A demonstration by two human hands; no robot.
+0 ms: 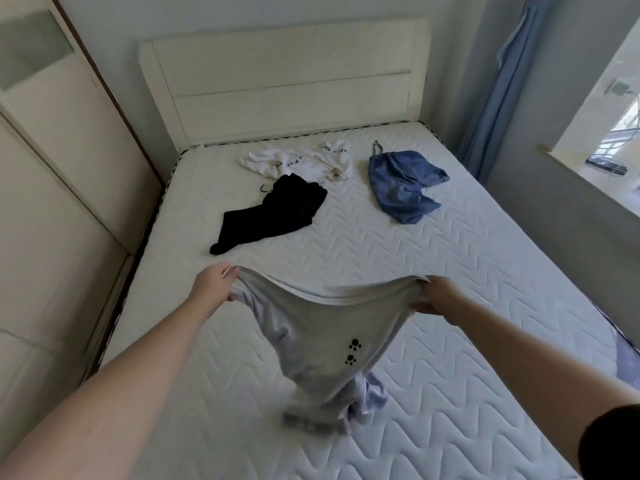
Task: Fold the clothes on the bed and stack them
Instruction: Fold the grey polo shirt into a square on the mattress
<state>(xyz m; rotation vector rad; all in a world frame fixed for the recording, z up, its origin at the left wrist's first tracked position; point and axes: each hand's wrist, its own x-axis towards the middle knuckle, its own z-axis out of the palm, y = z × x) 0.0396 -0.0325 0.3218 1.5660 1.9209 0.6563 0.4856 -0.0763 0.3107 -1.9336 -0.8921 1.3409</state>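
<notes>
I hold the grey garment (325,327) up over the mattress (485,289), one hand at each end of its top edge. My left hand (213,285) pinches the left end, fingers curled over the fabric; my right hand (438,296) grips the right end the same way. The edge sags between them, and the cloth hangs down toward me — two small black paw prints (353,351) show on its front. Its lower end is bunched and blurred where it meets the mattress, so I cannot tell how it lies there.

Taking the headboard (284,81) as the mark: the white top (301,161) lies crumpled on the mattress closest to it, roughly below its middle. The black garment (273,213) lies just on the near side of the white top, touching its edge, and stretches away toward the headboard's left end and toward me. The jeans (401,185) lie in a rumpled heap below the headboard's right end, apart from the white top. All three are unfolded, and the grey garment in my hands is the farthest from the headboard.

A wardrobe (52,168) stands along the mattress off the headboard's left end — a blue curtain (502,81) hangs off its right.
</notes>
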